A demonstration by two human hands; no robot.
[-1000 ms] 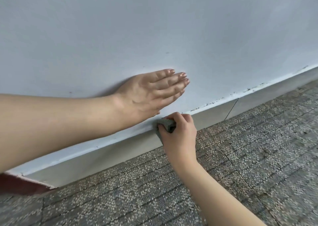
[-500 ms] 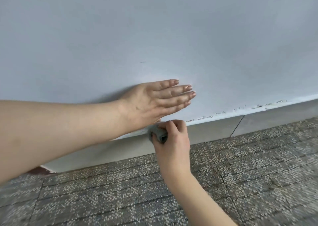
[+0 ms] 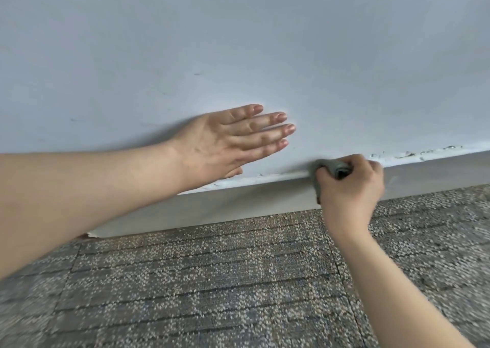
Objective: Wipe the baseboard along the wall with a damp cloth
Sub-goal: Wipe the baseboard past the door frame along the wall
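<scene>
A pale grey baseboard runs along the foot of a light blue-grey wall. My right hand is closed around a folded grey cloth and presses it against the top edge of the baseboard. My left hand lies flat on the wall just above the baseboard, fingers extended and pointing right, a short way left of the cloth. Chipped paint and dark specks mark the top edge to the right of the cloth. Most of the cloth is hidden inside my fist.
Grey speckled carpet tiles cover the floor below the baseboard. At the lower left the baseboard ends with a reddish patch beside it, partly behind my left forearm.
My right hand has slid the cloth to the right along the baseboard's top edge, away from my left hand. The view has levelled and shifted; my left hand stays flat on the wall.
</scene>
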